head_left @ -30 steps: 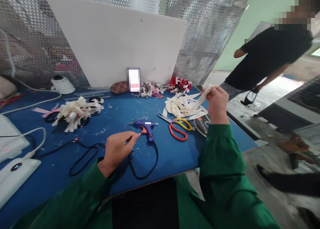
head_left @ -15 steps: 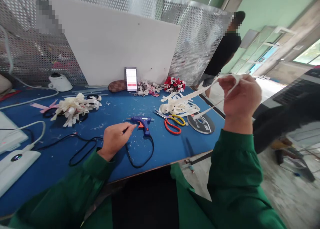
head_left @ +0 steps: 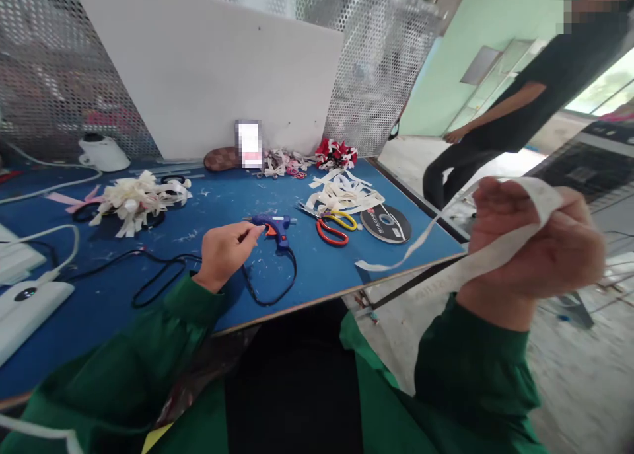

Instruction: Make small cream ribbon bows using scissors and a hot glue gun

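A cream ribbon [head_left: 500, 250] loops over the fingers of my right hand [head_left: 539, 242], which is closed on it, raised off the table's right edge. One end hangs below the wrist; another trails onto the tabletop. My left hand [head_left: 225, 252] is closed, thumb against curled fingers, over the table; what it may hold is hidden. Just beyond its fingertips lies a blue glue gun [head_left: 275, 225] with an orange trigger. To the right are scissors [head_left: 335, 232] with red and yellow handles, a pile of cream ribbon strips [head_left: 341, 193] and a black disc [head_left: 396, 231].
Ribbon bundles [head_left: 133, 203] lie at left, with a red-and-white bundle [head_left: 337, 154] at the back. A phone [head_left: 249, 143] stands by a brown case [head_left: 220, 158]. A black cord [head_left: 163, 275] crosses the blue table [head_left: 317, 275]. A person [head_left: 525, 104] walks beyond the table.
My right hand has moved right, lower and nearer, drawing its ribbon away from the pile. My left hand stays beside the glue gun. The person behind has moved right and nearer.
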`<state>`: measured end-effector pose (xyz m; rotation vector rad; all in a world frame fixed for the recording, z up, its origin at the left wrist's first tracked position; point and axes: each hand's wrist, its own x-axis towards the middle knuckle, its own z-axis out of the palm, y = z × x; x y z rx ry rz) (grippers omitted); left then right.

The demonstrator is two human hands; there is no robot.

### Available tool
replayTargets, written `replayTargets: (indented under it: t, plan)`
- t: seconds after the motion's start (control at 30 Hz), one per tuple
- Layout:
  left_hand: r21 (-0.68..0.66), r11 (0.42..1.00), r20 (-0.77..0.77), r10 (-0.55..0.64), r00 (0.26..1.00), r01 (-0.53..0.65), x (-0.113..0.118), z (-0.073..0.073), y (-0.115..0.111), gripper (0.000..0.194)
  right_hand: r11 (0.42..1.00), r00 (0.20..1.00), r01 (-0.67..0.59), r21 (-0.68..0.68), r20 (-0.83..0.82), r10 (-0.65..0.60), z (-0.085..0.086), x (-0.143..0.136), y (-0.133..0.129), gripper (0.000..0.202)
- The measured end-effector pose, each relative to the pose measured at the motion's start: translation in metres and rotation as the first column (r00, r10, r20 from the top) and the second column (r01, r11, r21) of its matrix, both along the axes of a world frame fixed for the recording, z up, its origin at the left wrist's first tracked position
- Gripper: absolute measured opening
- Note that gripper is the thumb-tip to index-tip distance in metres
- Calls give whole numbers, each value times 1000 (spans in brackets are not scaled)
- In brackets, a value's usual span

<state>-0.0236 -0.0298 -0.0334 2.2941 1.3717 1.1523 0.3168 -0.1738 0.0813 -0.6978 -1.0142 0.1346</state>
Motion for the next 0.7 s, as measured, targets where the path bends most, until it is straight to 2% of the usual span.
replayTargets:
  t: [0.07, 0.13, 0.17, 0.2, 0.27, 0.33, 0.4, 0.43, 0.5, 0.53, 0.63, 0.7]
  plan:
    - [-65, 996, 115, -59, 992, 67, 10, 8, -9, 30, 992, 994, -100, -75, -54, 96, -5, -9, -11, 25]
    - [-165, 968, 247, -146, 958, 189, 26, 20, -24, 26, 958, 973, -225, -176, -96, 211, -9, -20, -18, 21]
    - [-221, 932, 297, -218, 930, 289, 35, 27, -34, 30, 926, 953, -302, -226, -109, 284, -11, -28, -21, 19]
    - [-286, 861, 364, -308, 879, 420, 45, 34, -44, 37, 876, 919, -395, -278, -130, 374, -13, -36, -22, 17]
    - [-310, 672, 536, -461, 707, 673, 64, 44, -63, 49, 712, 806, -590, -381, -220, 550, -16, -53, -23, 14]
    - [-318, 518, 641, -500, 583, 794, 77, 49, -78, 53, 512, 683, -719, -471, -340, 646, -19, -69, -21, 15]
    - [-375, 424, 682, -476, 555, 824, 81, 48, -88, 51, 369, 613, -767, -525, -429, 663, -26, -79, -18, 16]
    - [-425, 387, 690, -447, 569, 818, 80, 46, -91, 49, 327, 591, -781, -532, -458, 664, -30, -82, -17, 17]
    - [-520, 364, 679, -372, 633, 773, 69, 40, -95, 44, 294, 565, -801, -522, -495, 660, -41, -83, -16, 20]
    - [-548, 374, 674, -331, 660, 748, 61, 37, -96, 43, 291, 556, -810, -509, -509, 656, -48, -82, -15, 20]
    - [-604, 425, 627, -268, 731, 674, 31, 32, -93, 40, 271, 540, -827, -493, -560, 628, -67, -73, -16, 22]
    - [-633, 493, 561, -240, 793, 597, 12, 32, -88, 37, 232, 528, -830, -508, -582, 618, -76, -66, -16, 21]
